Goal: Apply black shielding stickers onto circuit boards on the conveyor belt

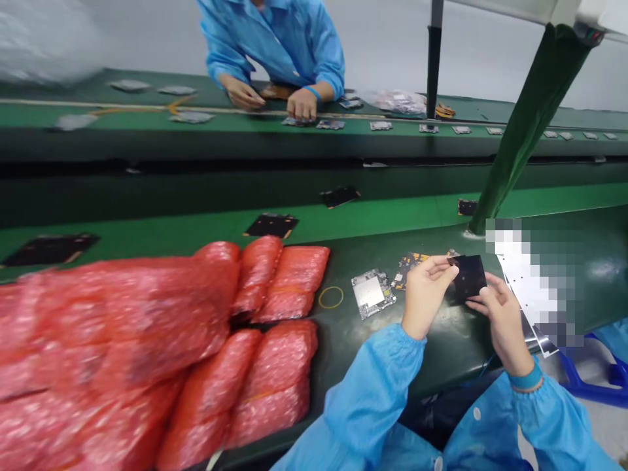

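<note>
Between both hands is a flat black rectangular piece, held up above the table. My left hand pinches its upper left edge between thumb and fingers. At the lower right corner, my right hand grips the same piece, its thumb on the face. Whether the piece is a bare sheet or a covered board I cannot tell. A circuit board with a silver shield lies left of my hands. Partly behind my left hand is a black and orange circuit board.
Red bubble-wrap packages pile up on the left, near a yellow rubber band. White sheets lie right. Black pieces rest on the green belt. A green-wrapped post stands ahead. Opposite, a co-worker's hands handle boards.
</note>
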A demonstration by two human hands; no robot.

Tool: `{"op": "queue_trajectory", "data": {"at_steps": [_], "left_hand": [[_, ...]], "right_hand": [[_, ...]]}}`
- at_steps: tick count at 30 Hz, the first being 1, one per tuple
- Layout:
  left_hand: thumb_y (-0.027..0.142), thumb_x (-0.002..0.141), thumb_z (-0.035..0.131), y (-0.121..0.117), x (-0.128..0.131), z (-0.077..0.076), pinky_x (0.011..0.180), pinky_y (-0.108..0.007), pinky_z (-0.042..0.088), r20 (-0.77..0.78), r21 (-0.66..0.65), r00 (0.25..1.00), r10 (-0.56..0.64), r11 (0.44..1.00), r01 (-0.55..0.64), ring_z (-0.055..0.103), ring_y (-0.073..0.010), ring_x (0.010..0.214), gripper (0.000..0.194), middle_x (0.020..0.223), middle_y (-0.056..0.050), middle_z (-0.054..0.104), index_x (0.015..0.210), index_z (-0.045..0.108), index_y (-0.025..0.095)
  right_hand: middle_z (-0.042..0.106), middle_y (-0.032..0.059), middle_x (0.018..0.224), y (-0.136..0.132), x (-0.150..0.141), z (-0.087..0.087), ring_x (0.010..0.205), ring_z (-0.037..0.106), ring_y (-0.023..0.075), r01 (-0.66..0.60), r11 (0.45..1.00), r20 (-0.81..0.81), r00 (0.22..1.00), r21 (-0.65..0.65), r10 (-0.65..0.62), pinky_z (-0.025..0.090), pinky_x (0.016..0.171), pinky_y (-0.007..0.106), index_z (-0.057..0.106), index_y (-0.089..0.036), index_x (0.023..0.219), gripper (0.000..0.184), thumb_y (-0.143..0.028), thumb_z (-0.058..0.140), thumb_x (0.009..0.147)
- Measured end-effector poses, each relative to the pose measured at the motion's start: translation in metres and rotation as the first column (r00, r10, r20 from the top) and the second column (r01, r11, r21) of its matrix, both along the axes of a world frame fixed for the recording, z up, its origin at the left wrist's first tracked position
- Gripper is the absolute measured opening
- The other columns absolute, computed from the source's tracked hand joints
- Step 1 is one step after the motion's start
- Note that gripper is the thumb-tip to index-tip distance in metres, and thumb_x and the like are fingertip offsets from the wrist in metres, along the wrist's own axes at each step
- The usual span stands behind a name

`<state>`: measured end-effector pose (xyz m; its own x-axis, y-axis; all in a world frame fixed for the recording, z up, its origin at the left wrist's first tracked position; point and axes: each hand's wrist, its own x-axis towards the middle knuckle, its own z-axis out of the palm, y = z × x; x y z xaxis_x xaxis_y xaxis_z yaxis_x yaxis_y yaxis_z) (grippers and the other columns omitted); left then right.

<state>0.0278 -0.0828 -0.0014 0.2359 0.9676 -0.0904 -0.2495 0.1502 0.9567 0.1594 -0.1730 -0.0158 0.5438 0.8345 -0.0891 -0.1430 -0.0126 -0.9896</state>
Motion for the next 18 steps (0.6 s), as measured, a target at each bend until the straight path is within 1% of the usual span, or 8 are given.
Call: {"op": "queue_trajectory", "data": {"at_steps": [2,5,8,9,11,13,14,18], "left_hand": [[0.041,0.074,0.088,-0.003,0.001,-0.005,0.077,-0.03,0.064,0.055,-0.048,0.998,0.012,0.999,-0.009,0.077,-0.0186,0.085,0.039,0.092,-0.006,0.079,0.102,0.077,0.016],[0.046,0.079,0.084,-0.004,0.001,-0.01,0.081,-0.034,0.065,0.046,-0.031,0.999,-0.026,0.999,0.028,0.077,-0.0211,0.09,0.043,0.101,-0.009,0.079,0.109,0.076,0.016],[0.041,0.095,0.067,0.002,0.002,-0.013,0.097,-0.042,0.062,-0.232,0.197,0.972,-0.028,0.978,0.075,0.074,-0.0259,0.111,0.04,0.125,-0.013,0.075,0.128,0.071,0.019],[0.038,0.098,0.063,0.005,0.004,-0.013,0.104,-0.047,0.059,-0.396,0.31,0.918,0.02,0.944,0.113,0.07,-0.0287,0.12,0.041,0.133,-0.014,0.072,0.134,0.069,0.019],[0.037,0.097,0.064,0.01,0.013,-0.014,0.112,-0.057,0.051,-0.683,0.461,0.711,0.166,0.853,0.244,0.061,-0.0363,0.131,0.048,0.141,-0.019,0.065,0.141,0.064,0.017],[0.039,0.094,0.069,0.01,0.026,-0.014,0.111,-0.063,0.048,-0.823,0.478,0.508,0.255,0.794,0.377,0.056,-0.0422,0.133,0.058,0.144,-0.025,0.061,0.145,0.061,0.013],[0.039,0.094,0.07,0.009,0.031,-0.015,0.109,-0.063,0.048,-0.852,0.465,0.454,0.261,0.774,0.429,0.055,-0.0432,0.132,0.061,0.145,-0.027,0.059,0.146,0.06,0.011],[0.027,0.091,0.068,-0.002,0.026,-0.019,0.122,-0.066,0.037,-0.872,0.448,0.467,0.15,0.63,0.634,0.048,-0.0433,0.143,0.051,0.156,-0.023,0.053,0.14,0.066,0.014]], "right_hand": [[0.077,0.0018,0.079,0.003,-0.012,-0.011,0.07,0.078,0.0207,0.079,0.997,-0.105,0.991,-0.016,-0.08,0.068,0.07,0.036,0.07,-0.02,0.099,0.039,-0.047,0.087,0.076],[0.074,-0.0015,0.072,0.007,-0.014,-0.019,0.065,0.075,0.0175,0.212,0.977,-0.101,0.972,-0.004,-0.211,0.065,0.068,0.032,0.065,-0.021,0.087,0.04,-0.049,0.089,0.073],[0.073,-0.0025,0.074,0.004,0.002,-0.021,0.064,0.073,0.0153,0.286,0.958,-0.063,0.957,0.005,-0.285,0.063,0.066,0.029,0.065,-0.02,0.089,0.044,-0.049,0.092,0.069],[0.073,-0.0028,0.074,0.002,0.009,-0.022,0.063,0.072,0.0148,0.301,0.953,-0.048,0.952,0.006,-0.301,0.062,0.064,0.028,0.066,-0.02,0.089,0.046,-0.049,0.093,0.067],[0.073,-0.0028,0.074,-0.003,0.02,-0.023,0.062,0.07,0.0143,0.315,0.949,-0.016,0.949,0.004,-0.315,0.062,0.062,0.028,0.066,-0.02,0.09,0.048,-0.05,0.094,0.066],[0.072,-0.003,0.074,-0.008,0.029,-0.024,0.061,0.069,0.014,0.311,0.95,0.016,0.95,-0.003,-0.311,0.062,0.062,0.028,0.067,-0.019,0.091,0.048,-0.052,0.093,0.067],[0.072,-0.0032,0.074,-0.01,0.032,-0.024,0.061,0.069,0.0141,0.304,0.953,0.031,0.952,-0.008,-0.303,0.062,0.062,0.029,0.067,-0.019,0.09,0.048,-0.054,0.092,0.068],[0.07,-0.0033,0.071,-0.018,0.039,-0.024,0.061,0.068,0.0145,0.249,0.967,0.077,0.966,-0.053,-0.245,0.064,0.063,0.032,0.068,-0.019,0.084,0.047,-0.058,0.09,0.069]]}}
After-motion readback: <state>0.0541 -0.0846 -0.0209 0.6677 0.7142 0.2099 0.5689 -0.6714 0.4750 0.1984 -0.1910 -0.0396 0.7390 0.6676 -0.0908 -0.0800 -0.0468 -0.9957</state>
